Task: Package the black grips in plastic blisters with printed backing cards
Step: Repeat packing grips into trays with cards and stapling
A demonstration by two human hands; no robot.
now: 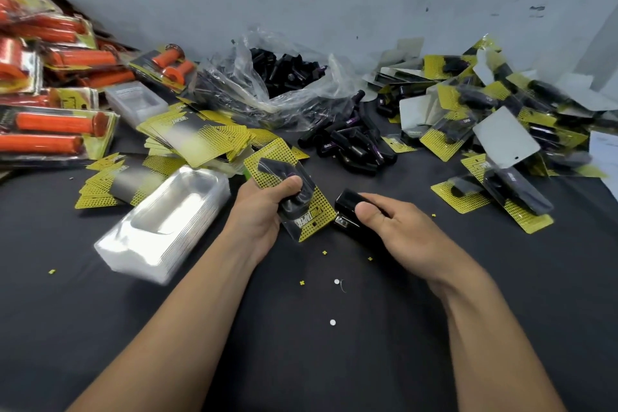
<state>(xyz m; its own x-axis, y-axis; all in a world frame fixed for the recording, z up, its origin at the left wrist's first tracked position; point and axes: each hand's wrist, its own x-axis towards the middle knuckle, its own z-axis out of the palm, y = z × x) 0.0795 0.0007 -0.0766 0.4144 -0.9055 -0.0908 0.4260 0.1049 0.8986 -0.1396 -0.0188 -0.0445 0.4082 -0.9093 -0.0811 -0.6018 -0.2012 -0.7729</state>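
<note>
Stapling the assembled pack (pixel 301 218) is, we judge, the step in hand. We see the left hand (pixel 264 207) clamped on the pack. Its thumb presses on the clear blister (pixel 309 189) over the black grip (pixel 276 167), and its fingers curl beneath the yellow backing card (pixel 321 211). The pack is held just above the dark table (pixel 301 361), at centre, between the stack of empty blisters (pixel 167 224) and the pile of finished packs (pixel 495 130).

The right hand (pixel 398 227) wraps the black stapler (pixel 349 211), thumb on top and fingers curled round the body. The stapler's mouth sits just beside the pack's near right corner. We cannot tell whether the card edge has entered it.

To do the step well, we advise pinching blister flange and card together so that neither slides. Only the flat margin should go into the mouth, clear of the raised pocket, and the press should be square so that the staple passes through both layers. A staple set too near the pocket may crack the plastic; one too near the edge may tear out.

The pack's long axis runs diagonally, from far left to near right. Its printed title end points toward the stapler and the person, and its dotted end points away, toward the loose cards (pixel 200 140). The grip lies along the same axis within the pocket.
</note>
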